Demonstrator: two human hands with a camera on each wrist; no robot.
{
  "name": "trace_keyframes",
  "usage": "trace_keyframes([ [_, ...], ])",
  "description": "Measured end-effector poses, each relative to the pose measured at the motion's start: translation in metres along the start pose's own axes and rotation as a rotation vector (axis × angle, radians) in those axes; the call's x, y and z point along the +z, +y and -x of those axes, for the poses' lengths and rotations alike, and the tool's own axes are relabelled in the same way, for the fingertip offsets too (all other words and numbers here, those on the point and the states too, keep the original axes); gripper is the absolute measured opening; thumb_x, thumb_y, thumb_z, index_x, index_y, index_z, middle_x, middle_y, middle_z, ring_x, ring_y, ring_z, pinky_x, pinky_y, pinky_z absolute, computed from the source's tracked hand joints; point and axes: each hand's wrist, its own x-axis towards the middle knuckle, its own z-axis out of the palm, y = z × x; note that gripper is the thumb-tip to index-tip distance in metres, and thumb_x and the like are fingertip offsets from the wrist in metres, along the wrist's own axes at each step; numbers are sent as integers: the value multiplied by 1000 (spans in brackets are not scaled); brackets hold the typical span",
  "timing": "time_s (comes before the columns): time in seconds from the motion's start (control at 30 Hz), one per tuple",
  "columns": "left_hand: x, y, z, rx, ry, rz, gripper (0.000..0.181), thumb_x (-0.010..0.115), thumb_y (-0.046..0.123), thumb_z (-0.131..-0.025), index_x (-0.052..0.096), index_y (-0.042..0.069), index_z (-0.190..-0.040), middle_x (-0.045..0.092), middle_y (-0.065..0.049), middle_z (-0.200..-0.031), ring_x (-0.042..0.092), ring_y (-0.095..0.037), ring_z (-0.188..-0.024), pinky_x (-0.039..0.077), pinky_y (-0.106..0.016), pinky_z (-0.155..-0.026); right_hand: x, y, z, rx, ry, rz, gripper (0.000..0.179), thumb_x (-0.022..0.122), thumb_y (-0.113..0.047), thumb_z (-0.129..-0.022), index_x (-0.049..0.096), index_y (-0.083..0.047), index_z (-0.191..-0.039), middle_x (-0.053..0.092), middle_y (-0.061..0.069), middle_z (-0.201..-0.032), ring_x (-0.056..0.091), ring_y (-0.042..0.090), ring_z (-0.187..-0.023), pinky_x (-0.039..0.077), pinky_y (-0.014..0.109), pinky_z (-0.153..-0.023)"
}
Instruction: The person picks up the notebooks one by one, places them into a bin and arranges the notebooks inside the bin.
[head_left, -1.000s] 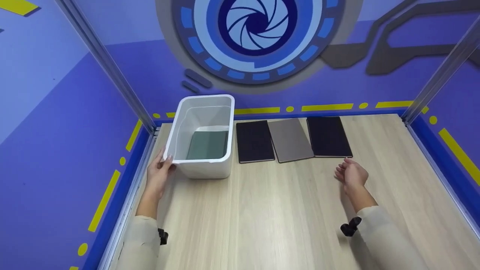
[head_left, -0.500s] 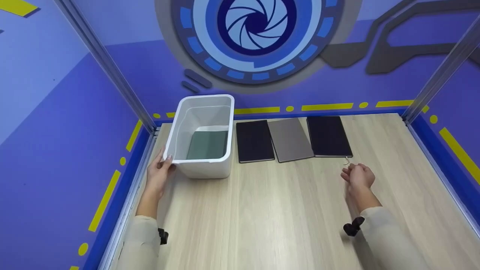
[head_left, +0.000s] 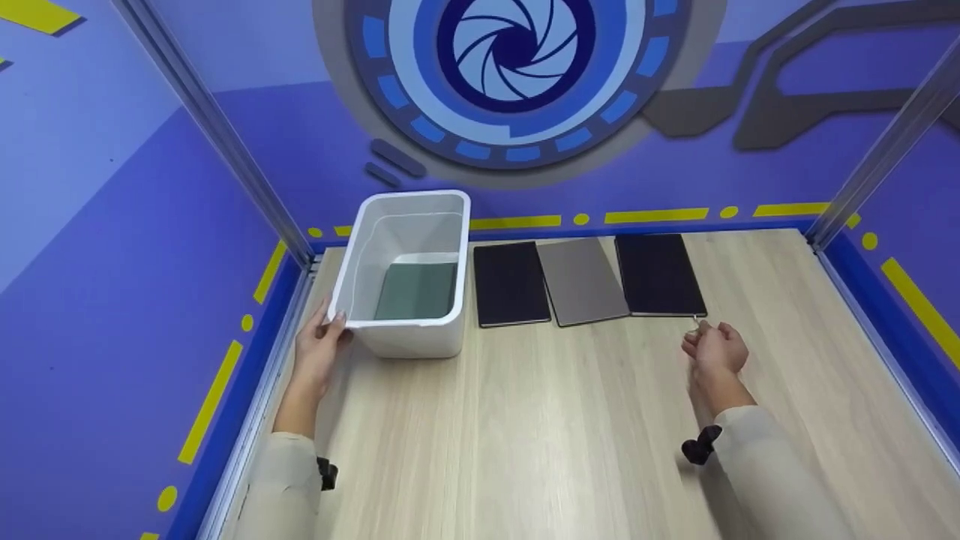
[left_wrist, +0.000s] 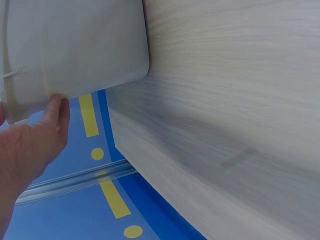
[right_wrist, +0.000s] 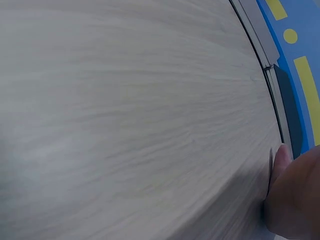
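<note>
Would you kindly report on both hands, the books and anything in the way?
Left hand gripping bin by near-left corner. Right hand at ribbon of right black book, pinch unclear. Green book in bin, three outside. No obstruction seen.

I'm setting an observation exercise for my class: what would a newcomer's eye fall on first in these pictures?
Probably the big blue emblem on the back wall. Next comes the white bin at left, its near left corner gripped by the left hand, a green book inside. Right of the bin, a grey notebook lies between two black notebooks.
</note>
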Motion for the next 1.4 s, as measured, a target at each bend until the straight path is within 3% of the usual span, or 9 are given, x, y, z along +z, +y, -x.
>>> trace_keyframes([
  [0.2,-1,2,1,4,-3,-23,63,47,31,-115,21,27,-172,20,-18,-178,33,-33,-161,35,-48,-132,1,-3,-6,11,-28,49,66,51,-24,-111,25,-20,-172,52,12,-163,77,6,-98,65,20,-90],
  [0.37,1,0,1,2,16,-39,64,48,30,-115,21,24,-172,28,-22,-174,40,-34,-155,38,-48,-129,3,-8,-11,30,-46,40,68,53,-25,-111,23,-21,-172,69,2,-137,79,9,-101,65,23,-92],
  [0.47,1,0,3,3,20,-39,64,49,29,-115,22,24,-172,29,-24,-173,42,-34,-152,39,-49,-129,5,-11,-13,35,-61,48,70,53,-24,-111,21,-20,-172,72,-3,-121,80,9,-99,65,24,-94],
  [0.63,0,0,3,2,15,-38,63,48,30,-115,22,27,-172,26,-21,-175,39,-33,-155,38,-49,-130,8,-14,-15,34,-97,43,69,53,-23,-112,21,-19,-172,71,-3,-118,80,9,-95,65,26,-94],
  [0.8,1,1,2,-2,14,-32,62,48,29,-115,23,26,-172,25,-20,-176,38,-33,-158,38,-47,-130,10,-16,-17,27,-109,45,62,56,-21,-111,33,-14,-168,71,-1,-110,81,10,-89,67,26,-88],
  [0.93,2,1,1,2,18,-23,62,49,26,-115,24,24,-172,25,-22,-176,38,-34,-157,38,-49,-131,12,-15,-21,33,-83,110,54,60,-20,-109,42,-12,-160,71,-3,-105,79,8,-83,68,25,-82],
  [1.07,2,0,0,-3,15,-12,62,50,26,-114,25,27,-171,23,-22,-176,37,-35,-157,37,-49,-131,15,-16,-28,47,-58,192,53,62,-14,-107,42,-12,-156,69,-3,-101,76,9,-78,68,25,-77],
  [1.27,2,-2,1,-1,15,-10,62,49,27,-115,24,28,-171,23,-22,-176,37,-36,-157,37,-50,-130,18,-20,-32,60,-48,382,37,62,-11,-104,53,-5,-139,68,-3,-90,70,9,-72,65,25,-68],
  [1.4,1,-2,1,22,17,-8,61,49,24,-115,26,27,-171,29,-23,-172,42,-34,-151,39,-51,-128,20,-24,-27,79,-44,402,30,63,-14,-102,58,-6,-131,64,-3,-102,65,11,-83,61,23,-72],
])
